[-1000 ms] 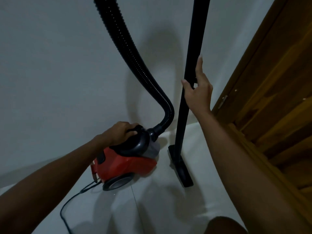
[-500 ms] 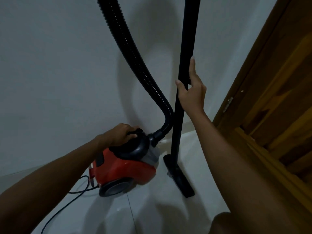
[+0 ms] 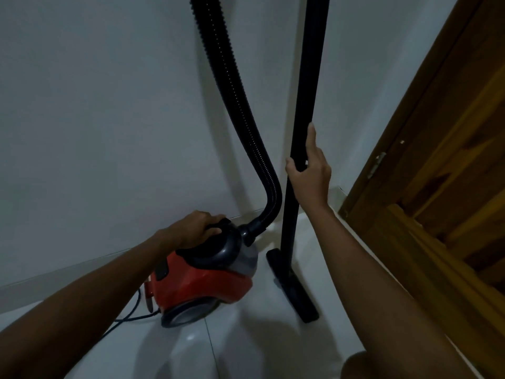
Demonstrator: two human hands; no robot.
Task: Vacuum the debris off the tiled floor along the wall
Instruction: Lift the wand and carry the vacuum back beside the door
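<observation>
A red canister vacuum (image 3: 202,283) with a dark top stands on the white tiled floor (image 3: 246,346) close to the wall. My left hand (image 3: 191,228) grips its black carry handle. A ribbed black hose (image 3: 237,105) rises from the canister's front out of the top of the view. The black wand (image 3: 303,132) stands nearly upright to the right, its flat floor nozzle (image 3: 295,291) resting on the tiles. My right hand (image 3: 308,168) holds the wand at mid height, thumb round its left side and fingers straight along the right. No debris is visible in the dim light.
The pale wall (image 3: 95,119) runs behind the vacuum with a low skirting. A wooden door and frame (image 3: 437,160) fill the right side. A black power cord (image 3: 128,318) trails from the canister's rear to the lower left. My knee (image 3: 358,365) shows at the bottom edge.
The canister has shifted slightly left and toward me with my left hand on it. The wand stands more upright, and my right hand stays on it.
</observation>
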